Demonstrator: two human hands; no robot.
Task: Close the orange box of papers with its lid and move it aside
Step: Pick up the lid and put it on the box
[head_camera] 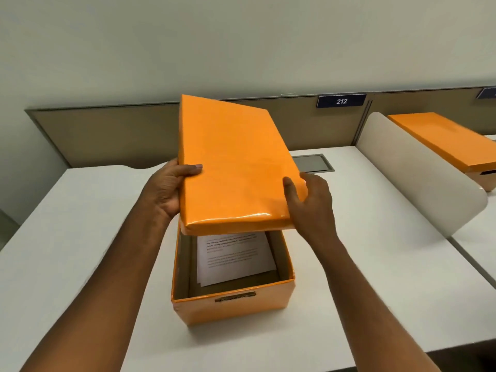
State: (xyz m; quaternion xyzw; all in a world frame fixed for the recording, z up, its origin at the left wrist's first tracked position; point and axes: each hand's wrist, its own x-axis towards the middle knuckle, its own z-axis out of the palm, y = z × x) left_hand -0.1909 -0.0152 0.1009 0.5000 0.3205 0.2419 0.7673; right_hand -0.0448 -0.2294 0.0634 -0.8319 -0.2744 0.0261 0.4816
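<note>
Head view shows us holding the lid (236,167) above the orange box (233,307), which stands open on the white desk (80,251), near its front edge. Our left hand (167,187) grasps the lid's left edge, thumb lying on top and fingers hidden underneath; our right hand (311,205) clasps the right edge near the front corner, thumb on top. We judge that gripping 2 opposite sides keeps the lid steady while we line it up. The lid is tilted, far end raised, near end just over the box's back half, so the rim can likely be hooked at one end and lowered.

Inside the box the papers (233,259) lie flat on the bottom, well below the rim, so nothing should block the lid. Their printed text is too blurred to read. A slot handle (234,297) shows on the near wall.

On the partition a blue plate (341,101) reads 212. A second orange box (451,146), closed, sits beyond the white divider (418,178).
</note>
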